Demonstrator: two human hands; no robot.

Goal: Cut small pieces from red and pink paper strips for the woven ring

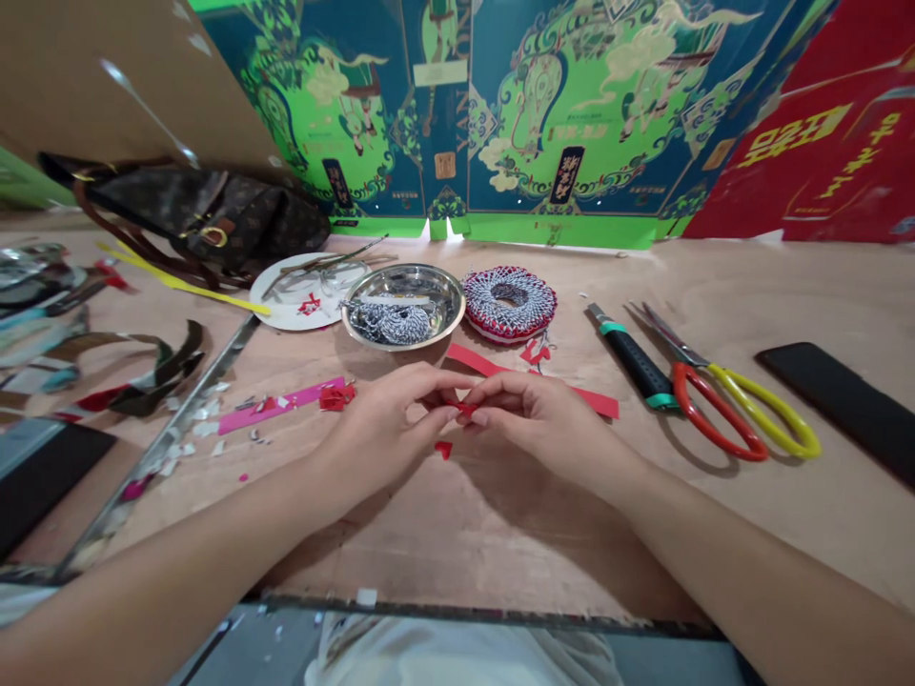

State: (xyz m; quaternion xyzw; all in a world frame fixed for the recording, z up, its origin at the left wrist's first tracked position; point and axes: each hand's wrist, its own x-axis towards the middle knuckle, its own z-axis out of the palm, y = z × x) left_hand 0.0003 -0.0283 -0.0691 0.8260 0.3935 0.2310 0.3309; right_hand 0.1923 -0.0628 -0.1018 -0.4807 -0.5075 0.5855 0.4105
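Note:
Between the fingertips of both hands is a small red piece (466,411), partly hidden; its material is too small to tell. My left hand (400,405) pinches it from the left, and my right hand (525,410) pinches it from the right. Just below the fingers a red scrap (444,449) lies on the wooden table. Behind the hands runs a flat red strip (600,402), its middle covered by my right hand. Left of my left hand, a small red cluster (335,394) rests at the end of a pink strip (247,415).
Behind stand a metal bowl (404,345) holding patterned cord coils, a ring-shaped braided piece (511,300) and a white plate (286,316). To the right lie a utility knife (633,362), scissors (721,405) and a black phone (843,400). A brown handbag (250,224) sits back left.

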